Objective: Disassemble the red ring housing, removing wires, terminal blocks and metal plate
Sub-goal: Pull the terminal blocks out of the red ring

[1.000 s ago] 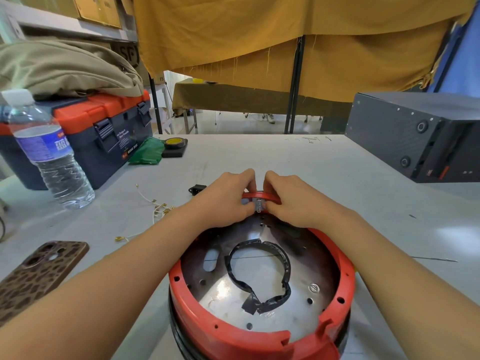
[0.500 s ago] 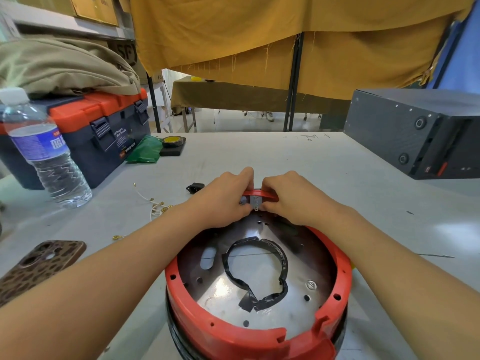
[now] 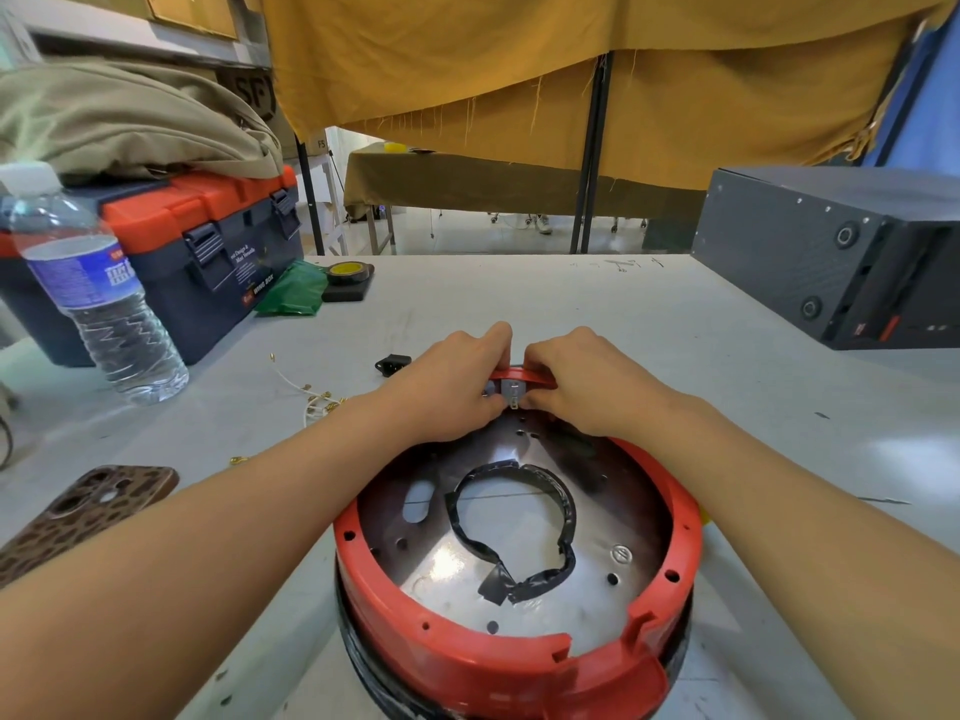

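Observation:
The red ring housing [image 3: 467,662] stands on the table in front of me, open side up. Inside it lies the shiny metal plate [image 3: 452,569] with a loop of black tape [image 3: 567,511] round its middle hole. At the far rim sits a small grey terminal block [image 3: 511,393]. My left hand [image 3: 457,387] pinches it from the left, fingers curled over the rim. From the right, my right hand [image 3: 587,387] pinches the same block, its fingers hooked over the red rim. Both thumbs meet at the block's lower edge.
Loose white wires with brass ends [image 3: 311,397] and a small black part [image 3: 392,363] lie left of my hands. A phone [image 3: 88,506], water bottle [image 3: 98,304] and toolbox [image 3: 208,236] stand at left. A dark box [image 3: 831,252] sits at right.
Both hands stay at the far rim. The grey terminal block shows more plainly between the thumbs than one second ago.

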Available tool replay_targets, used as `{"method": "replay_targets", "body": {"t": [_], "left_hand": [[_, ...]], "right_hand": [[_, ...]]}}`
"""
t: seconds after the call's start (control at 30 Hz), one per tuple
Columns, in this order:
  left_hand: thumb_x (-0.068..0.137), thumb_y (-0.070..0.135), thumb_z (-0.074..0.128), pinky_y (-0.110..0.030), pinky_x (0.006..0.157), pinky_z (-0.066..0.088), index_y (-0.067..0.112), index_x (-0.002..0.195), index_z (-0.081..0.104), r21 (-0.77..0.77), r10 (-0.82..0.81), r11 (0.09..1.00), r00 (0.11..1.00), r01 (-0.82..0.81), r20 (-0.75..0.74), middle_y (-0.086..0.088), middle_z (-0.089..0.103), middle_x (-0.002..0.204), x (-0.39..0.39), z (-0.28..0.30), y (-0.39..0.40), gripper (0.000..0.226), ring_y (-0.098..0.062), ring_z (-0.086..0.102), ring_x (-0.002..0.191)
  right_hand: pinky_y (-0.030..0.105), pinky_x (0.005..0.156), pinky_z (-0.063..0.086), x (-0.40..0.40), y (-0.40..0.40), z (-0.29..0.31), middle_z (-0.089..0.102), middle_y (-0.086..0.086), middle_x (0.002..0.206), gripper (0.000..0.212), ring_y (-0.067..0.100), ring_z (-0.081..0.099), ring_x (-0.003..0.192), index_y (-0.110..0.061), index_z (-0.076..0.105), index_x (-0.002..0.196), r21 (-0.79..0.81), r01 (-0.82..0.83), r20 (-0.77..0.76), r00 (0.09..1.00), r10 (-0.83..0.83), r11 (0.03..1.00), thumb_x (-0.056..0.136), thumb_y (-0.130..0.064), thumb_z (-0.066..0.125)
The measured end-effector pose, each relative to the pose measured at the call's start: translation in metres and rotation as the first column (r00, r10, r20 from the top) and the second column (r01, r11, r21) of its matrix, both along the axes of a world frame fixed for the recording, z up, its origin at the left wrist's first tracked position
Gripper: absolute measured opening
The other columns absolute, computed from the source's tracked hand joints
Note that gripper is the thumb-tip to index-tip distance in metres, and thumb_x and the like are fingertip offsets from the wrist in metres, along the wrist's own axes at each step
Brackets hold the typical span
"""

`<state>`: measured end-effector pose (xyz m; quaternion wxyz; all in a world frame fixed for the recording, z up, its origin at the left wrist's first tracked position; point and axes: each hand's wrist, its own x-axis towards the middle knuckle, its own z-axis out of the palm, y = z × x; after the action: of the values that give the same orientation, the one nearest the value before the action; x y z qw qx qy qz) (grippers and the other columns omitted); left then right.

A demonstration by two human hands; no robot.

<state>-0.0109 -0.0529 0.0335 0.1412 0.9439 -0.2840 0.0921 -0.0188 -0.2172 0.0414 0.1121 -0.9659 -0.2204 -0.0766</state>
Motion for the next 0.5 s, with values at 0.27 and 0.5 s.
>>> {"method": "replay_targets", "body": {"t": [0.27, 0.5], "left_hand": [[0.087, 0.021, 0.059, -0.034, 0.057, 0.037, 0.017, 0.092, 0.033, 0.029, 0.036, 0.999, 0.999, -0.036, 0.013, -0.007, 0.052, 0.082, -0.0028, 0.0016, -0.0049, 0.026, -0.029, 0.052, 0.074], [0.084, 0.017, 0.055, -0.036, 0.062, 0.041, 0.018, 0.091, 0.035, -0.026, 0.056, 0.998, 0.998, -0.056, -0.024, -0.007, 0.052, 0.077, -0.0009, 0.0011, -0.0077, 0.022, -0.03, 0.052, 0.076]], "right_hand": [[0.033, 0.057, 0.035, -0.0025, 0.0033, 0.0015, 0.04, 0.002, 0.07, 0.017, 0.029, 0.048, 0.07, -0.012, 0.054, 0.085, -0.07, 0.001, 0.014, 1.0, 0.0, 0.998, 0.091, -0.028, 0.058], [0.032, 0.055, 0.031, 0.0001, 0.0038, 0.0002, 0.039, 0.002, 0.07, 0.016, 0.028, 0.046, 0.07, -0.011, 0.052, 0.083, -0.066, 0.029, 0.018, 0.999, -0.028, 0.997, 0.091, -0.025, 0.056]]}}
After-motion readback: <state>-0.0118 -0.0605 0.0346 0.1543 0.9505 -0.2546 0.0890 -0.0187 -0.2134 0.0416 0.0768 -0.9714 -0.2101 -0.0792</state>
